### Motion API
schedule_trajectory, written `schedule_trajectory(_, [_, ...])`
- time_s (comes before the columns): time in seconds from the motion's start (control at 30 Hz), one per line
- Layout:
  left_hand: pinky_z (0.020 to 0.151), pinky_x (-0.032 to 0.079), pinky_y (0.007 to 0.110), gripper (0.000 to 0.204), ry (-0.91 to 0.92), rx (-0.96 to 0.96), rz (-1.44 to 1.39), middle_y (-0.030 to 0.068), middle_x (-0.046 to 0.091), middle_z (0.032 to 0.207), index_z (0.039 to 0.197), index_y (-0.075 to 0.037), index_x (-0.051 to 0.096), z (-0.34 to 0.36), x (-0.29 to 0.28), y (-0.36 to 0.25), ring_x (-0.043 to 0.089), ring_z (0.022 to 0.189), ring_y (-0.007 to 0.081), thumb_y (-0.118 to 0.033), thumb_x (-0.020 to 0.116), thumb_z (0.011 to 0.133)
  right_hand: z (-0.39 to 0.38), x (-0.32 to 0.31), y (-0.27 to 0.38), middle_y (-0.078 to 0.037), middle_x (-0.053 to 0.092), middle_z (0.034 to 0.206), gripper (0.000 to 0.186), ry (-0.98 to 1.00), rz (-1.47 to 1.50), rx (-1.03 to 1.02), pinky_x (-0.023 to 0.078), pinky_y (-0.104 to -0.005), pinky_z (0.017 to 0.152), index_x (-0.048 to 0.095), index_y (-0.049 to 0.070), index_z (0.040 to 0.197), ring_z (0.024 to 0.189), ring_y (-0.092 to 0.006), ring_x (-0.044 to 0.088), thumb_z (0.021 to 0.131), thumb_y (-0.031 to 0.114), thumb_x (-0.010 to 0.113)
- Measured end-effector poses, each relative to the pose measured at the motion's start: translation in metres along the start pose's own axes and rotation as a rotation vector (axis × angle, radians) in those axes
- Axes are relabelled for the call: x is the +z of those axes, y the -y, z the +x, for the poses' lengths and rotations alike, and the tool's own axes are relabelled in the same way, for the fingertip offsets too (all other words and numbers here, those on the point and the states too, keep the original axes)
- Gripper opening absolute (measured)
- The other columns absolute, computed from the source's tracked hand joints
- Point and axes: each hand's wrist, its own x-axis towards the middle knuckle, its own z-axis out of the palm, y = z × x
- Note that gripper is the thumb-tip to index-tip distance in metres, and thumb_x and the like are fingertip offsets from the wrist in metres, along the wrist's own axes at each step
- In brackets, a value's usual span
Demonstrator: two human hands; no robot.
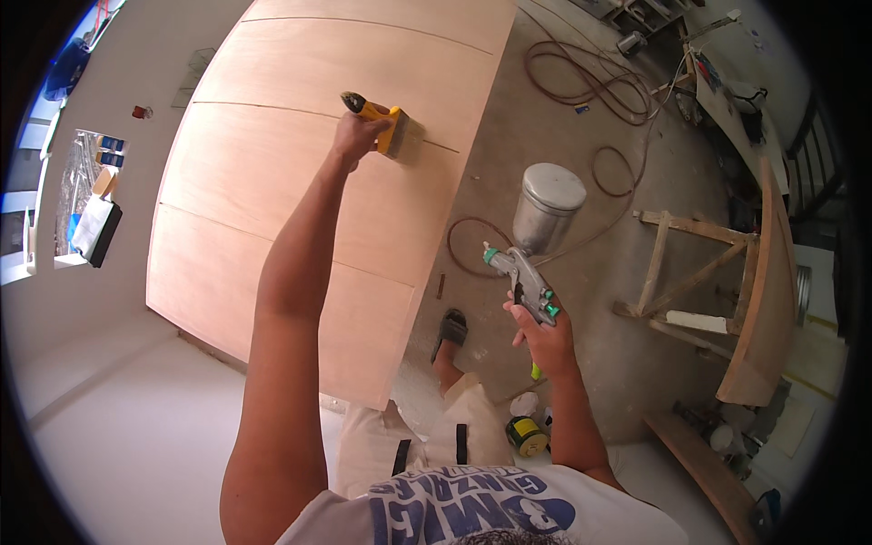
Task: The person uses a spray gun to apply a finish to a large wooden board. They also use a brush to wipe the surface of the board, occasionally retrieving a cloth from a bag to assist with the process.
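Observation:
My left hand (359, 136) is closed round a wide paint brush (392, 133) with a yellow and black handle. Its pale bristles touch or hover just over a grooved wooden panel (291, 173), close to the panel's right edge; I cannot tell which. In my right hand (543, 338) is a spray gun (527, 283), silver with green fittings, carrying a metal paint cup (549, 200) on top. The spray gun is held beside the panel, over the floor, its nozzle turned toward the panel.
A brown hose (586, 91) lies coiled on the concrete floor (545, 127). To the right stand a wooden trestle (695, 272) and a long board (763, 300). A dark green and yellow can (527, 436) sits near my leg. White wall (118, 309) borders the panel's left side.

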Motion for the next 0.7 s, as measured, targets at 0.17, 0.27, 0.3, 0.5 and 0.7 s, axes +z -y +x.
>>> schedule_trajectory(0.17, [0.074,0.058,0.037,0.032,-0.178,0.008,0.266,0.0106,0.07,0.108,0.119,-0.006,0.066,0.043,-0.208,-0.018,0.069,0.093,0.0197,-0.02,0.074,0.091,0.001,0.039,0.001,-0.013,0.071,0.11,0.029,-0.107,0.052,-0.03,0.055,-0.0259,0.053,0.06,-0.002,0.124,0.092,-0.0163,0.069,0.096,0.007,0.062])
schedule_trajectory(0.27, [0.074,0.058,0.037,0.032,-0.337,0.005,0.395,0.0069,0.07,0.105,0.117,-0.009,0.067,0.061,-0.331,-0.039,0.068,0.091,0.0175,-0.024,0.075,0.09,-0.004,0.061,0.003,-0.014,0.068,0.115,0.032,-0.139,0.054,-0.025,0.057,-0.0268,0.055,0.057,-0.004,0.126,0.096,-0.017,0.068,0.096,0.005,0.061])
schedule_trajectory(0.3, [0.072,0.058,0.036,0.03,-0.376,-0.009,0.412,0.0076,0.07,0.105,0.116,-0.01,0.068,0.066,-0.368,-0.043,0.068,0.089,0.0175,-0.023,0.075,0.091,-0.003,0.068,0.003,-0.015,0.068,0.115,0.032,-0.139,0.061,-0.032,0.057,-0.0269,0.055,0.057,-0.004,0.127,0.096,-0.0174,0.068,0.096,0.004,0.061])
schedule_trajectory(0.5, [0.09,0.054,0.039,0.039,-0.896,-0.085,1.152,0.0142,0.072,0.117,0.122,-0.016,0.07,0.067,-0.493,-0.07,0.068,0.109,0.0311,-0.035,0.074,0.087,0.003,0.099,0.008,-0.015,0.068,0.112,0.033,-0.159,0.03,-0.032,0.056,-0.0267,0.055,0.057,-0.005,0.127,0.087,-0.0159,0.067,0.095,0.002,0.06])
schedule_trajectory(0.7, [0.076,0.057,0.034,0.036,-0.338,0.338,0.04,0.009,0.069,0.107,0.12,-0.007,0.067,0.06,-0.273,-0.039,0.068,0.095,0.0178,-0.03,0.074,0.092,-0.005,0.101,0.033,-0.014,0.07,0.113,0.031,-0.31,0.089,0.039,0.055,-0.0256,0.057,0.06,-0.005,0.126,0.081,-0.0141,0.066,0.095,0.002,0.061])
